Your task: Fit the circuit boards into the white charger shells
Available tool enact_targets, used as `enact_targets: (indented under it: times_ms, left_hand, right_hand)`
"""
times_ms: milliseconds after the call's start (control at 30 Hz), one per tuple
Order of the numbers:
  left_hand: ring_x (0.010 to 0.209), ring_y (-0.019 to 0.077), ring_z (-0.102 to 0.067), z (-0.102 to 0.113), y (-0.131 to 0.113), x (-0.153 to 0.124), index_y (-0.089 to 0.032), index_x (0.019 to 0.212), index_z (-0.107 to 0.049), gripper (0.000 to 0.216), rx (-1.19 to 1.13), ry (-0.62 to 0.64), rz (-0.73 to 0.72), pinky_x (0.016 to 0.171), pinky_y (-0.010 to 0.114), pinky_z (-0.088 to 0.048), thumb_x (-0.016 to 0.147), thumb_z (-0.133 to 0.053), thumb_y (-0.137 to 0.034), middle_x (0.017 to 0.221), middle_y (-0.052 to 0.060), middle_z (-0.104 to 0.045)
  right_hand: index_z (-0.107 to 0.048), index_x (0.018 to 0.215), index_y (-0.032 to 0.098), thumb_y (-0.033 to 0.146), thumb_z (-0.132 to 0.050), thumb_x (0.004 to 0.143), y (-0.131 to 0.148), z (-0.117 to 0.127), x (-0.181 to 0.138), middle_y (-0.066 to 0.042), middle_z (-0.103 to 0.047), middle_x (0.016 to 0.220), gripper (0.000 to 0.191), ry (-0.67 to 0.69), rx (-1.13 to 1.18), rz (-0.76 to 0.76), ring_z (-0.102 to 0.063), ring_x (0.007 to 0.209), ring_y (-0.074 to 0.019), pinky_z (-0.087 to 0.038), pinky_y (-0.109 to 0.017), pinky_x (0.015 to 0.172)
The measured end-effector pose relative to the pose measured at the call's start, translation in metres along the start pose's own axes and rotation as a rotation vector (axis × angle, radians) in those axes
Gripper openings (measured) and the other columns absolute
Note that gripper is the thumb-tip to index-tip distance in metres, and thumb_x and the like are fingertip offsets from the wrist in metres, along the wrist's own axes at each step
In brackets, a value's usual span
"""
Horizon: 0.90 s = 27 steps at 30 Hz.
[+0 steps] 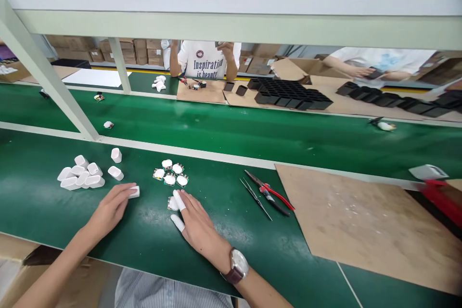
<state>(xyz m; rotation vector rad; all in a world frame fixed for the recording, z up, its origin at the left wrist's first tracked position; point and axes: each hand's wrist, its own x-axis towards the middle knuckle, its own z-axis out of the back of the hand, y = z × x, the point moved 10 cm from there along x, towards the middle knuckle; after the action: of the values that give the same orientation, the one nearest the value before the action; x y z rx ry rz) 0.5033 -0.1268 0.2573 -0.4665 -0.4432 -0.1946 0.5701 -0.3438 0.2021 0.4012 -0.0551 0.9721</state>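
Note:
My left hand [112,205] is closed around a small white plastic housing [134,192] at the table top. Over a small circuit board with a white cover [173,203] reaches my right hand [197,224], its fingers stretched out and thumb apart. White finger cots sit on its thumb and index finger; the index fingertip touches or hovers just above the board, I cannot tell which. Behind it lies a cluster of similar circuit boards [170,179]. Several more white housings [82,173] are grouped at the left, with two standing a little apart.
Tweezers [256,199] and red-and-black pliers [270,192] lie right of my right hand, beside a brown board [361,221]. A green conveyor belt [216,127] carries scattered parts. Beyond it, co-workers handle parts near black housings [288,94]. A metal frame [61,77] rises at the left.

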Motion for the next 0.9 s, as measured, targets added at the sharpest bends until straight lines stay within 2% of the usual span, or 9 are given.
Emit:
enact_targets:
  times_ms: [133, 200, 300, 433, 533, 600, 667, 767, 900]
  left_hand:
    - [0.114, 0.0233, -0.07, -0.035, -0.039, 0.034, -0.023, 0.136, -0.061, 0.032, -0.012, 0.104, -0.123, 0.098, 0.038, -0.061, 0.109, -0.044, -0.018, 0.128, 0.011, -0.07]
    - [0.106, 0.0234, -0.071, -0.05, -0.056, 0.049, -0.02, 0.129, -0.063, 0.028, 0.003, 0.15, -0.193, 0.093, 0.038, -0.061, 0.11, -0.043, -0.019, 0.12, 0.01, -0.073]
    - [0.093, 0.0226, -0.071, -0.066, -0.072, 0.066, -0.019, 0.115, -0.068, 0.024, -0.003, 0.193, -0.259, 0.089, 0.039, -0.061, 0.11, -0.044, -0.022, 0.104, 0.008, -0.075]
    - [0.091, 0.0226, -0.071, -0.064, -0.06, 0.082, -0.021, 0.105, -0.07, 0.025, -0.027, 0.171, -0.177, 0.09, 0.039, -0.06, 0.11, -0.046, -0.028, 0.095, 0.006, -0.075]
    - [0.103, 0.0247, -0.071, -0.055, -0.037, 0.079, -0.023, 0.122, -0.068, 0.025, -0.144, 0.216, -0.069, 0.091, 0.04, -0.061, 0.103, -0.063, -0.038, 0.11, 0.007, -0.075]
    - [0.118, 0.0269, -0.068, -0.057, -0.026, 0.069, -0.028, 0.141, -0.059, 0.058, -0.272, 0.313, -0.027, 0.094, 0.039, -0.062, 0.089, -0.08, -0.044, 0.13, 0.008, -0.07]
    - [0.129, 0.0288, -0.063, -0.066, -0.022, 0.058, -0.032, 0.152, -0.049, 0.081, -0.363, 0.399, 0.004, 0.1, 0.041, -0.061, 0.081, -0.087, -0.042, 0.146, 0.01, -0.061]
    - [0.131, 0.0275, -0.064, -0.082, -0.018, 0.047, -0.032, 0.156, -0.045, 0.075, -0.431, 0.423, 0.058, 0.105, 0.042, -0.059, 0.089, -0.078, -0.027, 0.151, 0.009, -0.058]
    - [0.138, 0.0252, -0.058, -0.086, -0.025, 0.043, -0.028, 0.148, -0.053, 0.056, -0.504, 0.368, 0.008, 0.117, 0.046, -0.05, 0.095, -0.06, -0.012, 0.146, 0.009, -0.062]
  right_hand:
    - [-0.056, 0.146, 0.013, 0.022, -0.059, 0.102, 0.005, -0.002, 0.005, -0.024, -0.056, 0.151, 0.045, -0.06, -0.1, 0.017, -0.055, 0.14, -0.0388, -0.05, -0.059, 0.114]
    - [-0.055, 0.146, 0.017, 0.02, -0.057, 0.102, 0.004, 0.005, 0.005, -0.021, -0.059, 0.148, 0.044, -0.095, -0.053, 0.036, -0.057, 0.138, -0.0363, -0.054, -0.058, 0.111]
    - [-0.041, 0.156, 0.016, 0.019, -0.056, 0.102, -0.003, 0.02, 0.003, -0.02, -0.058, 0.148, 0.056, -0.131, 0.08, 0.03, -0.056, 0.138, -0.032, -0.056, -0.053, 0.11]
    - [-0.044, 0.153, 0.017, 0.019, -0.055, 0.103, -0.013, 0.028, -0.004, -0.019, -0.056, 0.147, 0.052, -0.149, 0.081, -0.025, -0.053, 0.138, -0.0336, -0.053, -0.057, 0.112]
    - [-0.041, 0.154, 0.018, 0.021, -0.053, 0.104, -0.016, 0.026, -0.009, -0.017, -0.062, 0.139, 0.052, -0.158, 0.074, -0.026, -0.057, 0.13, -0.0329, -0.057, -0.056, 0.106]
    - [-0.04, 0.154, 0.018, 0.023, -0.053, 0.105, -0.017, 0.025, -0.009, -0.017, -0.064, 0.135, 0.051, -0.175, 0.078, -0.019, -0.059, 0.126, -0.0327, -0.058, -0.056, 0.102]
    - [-0.043, 0.15, 0.019, 0.022, -0.052, 0.106, -0.018, 0.024, -0.006, -0.016, -0.066, 0.131, 0.046, -0.187, 0.075, -0.02, -0.06, 0.121, -0.0322, -0.059, -0.055, 0.099]
    - [-0.048, 0.143, 0.017, 0.019, -0.052, 0.105, -0.021, 0.024, 0.0, -0.015, -0.067, 0.124, 0.039, -0.188, 0.071, -0.04, -0.062, 0.114, -0.031, -0.059, -0.054, 0.096]
    - [-0.05, 0.139, 0.015, 0.016, -0.052, 0.103, -0.022, 0.027, 0.005, -0.016, -0.066, 0.122, 0.036, -0.181, 0.066, -0.05, -0.061, 0.113, -0.0308, -0.06, -0.052, 0.096]
